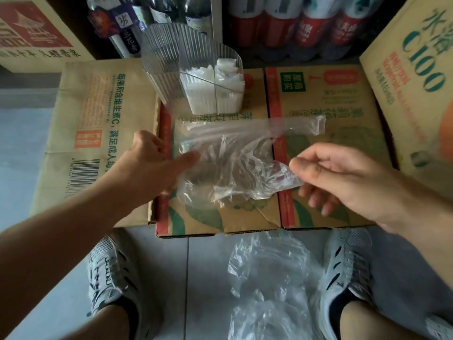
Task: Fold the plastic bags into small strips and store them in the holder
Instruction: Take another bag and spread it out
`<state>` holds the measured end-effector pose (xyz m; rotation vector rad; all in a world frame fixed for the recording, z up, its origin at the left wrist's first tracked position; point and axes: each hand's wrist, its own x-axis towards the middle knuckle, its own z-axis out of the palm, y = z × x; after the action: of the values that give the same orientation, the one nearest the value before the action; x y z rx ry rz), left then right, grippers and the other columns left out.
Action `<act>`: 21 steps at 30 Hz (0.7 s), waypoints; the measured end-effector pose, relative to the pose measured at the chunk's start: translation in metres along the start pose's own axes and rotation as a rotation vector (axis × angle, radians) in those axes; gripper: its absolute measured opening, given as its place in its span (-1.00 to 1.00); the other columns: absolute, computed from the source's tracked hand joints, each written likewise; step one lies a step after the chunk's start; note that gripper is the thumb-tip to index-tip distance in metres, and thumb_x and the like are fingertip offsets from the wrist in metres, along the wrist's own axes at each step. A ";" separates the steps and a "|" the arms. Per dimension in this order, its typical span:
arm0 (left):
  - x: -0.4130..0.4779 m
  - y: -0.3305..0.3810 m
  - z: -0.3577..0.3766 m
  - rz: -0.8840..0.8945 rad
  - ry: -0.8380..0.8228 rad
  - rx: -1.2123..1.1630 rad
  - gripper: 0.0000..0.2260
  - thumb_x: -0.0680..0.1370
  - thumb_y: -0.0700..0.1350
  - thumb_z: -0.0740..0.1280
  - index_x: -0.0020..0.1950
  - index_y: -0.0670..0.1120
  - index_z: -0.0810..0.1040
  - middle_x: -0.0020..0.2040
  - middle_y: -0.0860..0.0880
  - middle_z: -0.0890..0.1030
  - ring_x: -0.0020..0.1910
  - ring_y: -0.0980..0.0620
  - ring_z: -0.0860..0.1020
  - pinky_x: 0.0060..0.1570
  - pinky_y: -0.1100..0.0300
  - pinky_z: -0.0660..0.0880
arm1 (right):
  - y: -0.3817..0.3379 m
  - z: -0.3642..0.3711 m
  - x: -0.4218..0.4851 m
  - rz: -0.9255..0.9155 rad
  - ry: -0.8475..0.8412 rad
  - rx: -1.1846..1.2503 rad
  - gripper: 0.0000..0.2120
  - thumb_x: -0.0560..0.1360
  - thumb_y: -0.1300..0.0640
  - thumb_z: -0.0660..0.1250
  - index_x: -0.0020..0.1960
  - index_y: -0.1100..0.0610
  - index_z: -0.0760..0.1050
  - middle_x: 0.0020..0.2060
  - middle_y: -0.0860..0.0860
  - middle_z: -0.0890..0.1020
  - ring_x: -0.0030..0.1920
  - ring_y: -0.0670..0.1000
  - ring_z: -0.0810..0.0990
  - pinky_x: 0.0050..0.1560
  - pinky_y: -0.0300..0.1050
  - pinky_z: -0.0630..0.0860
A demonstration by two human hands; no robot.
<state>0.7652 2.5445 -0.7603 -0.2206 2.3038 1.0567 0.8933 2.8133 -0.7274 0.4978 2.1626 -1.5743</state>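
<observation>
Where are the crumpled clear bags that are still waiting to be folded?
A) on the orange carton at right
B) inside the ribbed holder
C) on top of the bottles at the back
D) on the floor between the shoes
D: the crumpled bags lie on the floor between the shoes; the holder has only neat white folded strips, and the right hand pinches just one bag on the box.

Clear crumpled bag (228, 173) on cardboard, ribbed holder (196, 77) behind — part-filled
</observation>
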 end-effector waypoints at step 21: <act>0.011 -0.011 0.011 -0.142 -0.246 -0.467 -0.64 0.28 -0.23 0.46 0.06 -0.23 0.64 -0.22 -0.10 0.72 -0.32 0.02 0.70 -0.30 0.26 0.64 | 0.057 -0.047 0.033 -0.099 0.094 0.010 -0.82 0.34 0.31 0.55 -0.13 0.13 0.63 -0.27 0.03 0.68 -0.27 0.01 0.61 -0.19 -0.30 0.61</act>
<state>0.7654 2.5461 -0.7791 -0.4061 1.7735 1.4467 0.8889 2.8762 -0.7778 0.4834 2.2825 -1.6453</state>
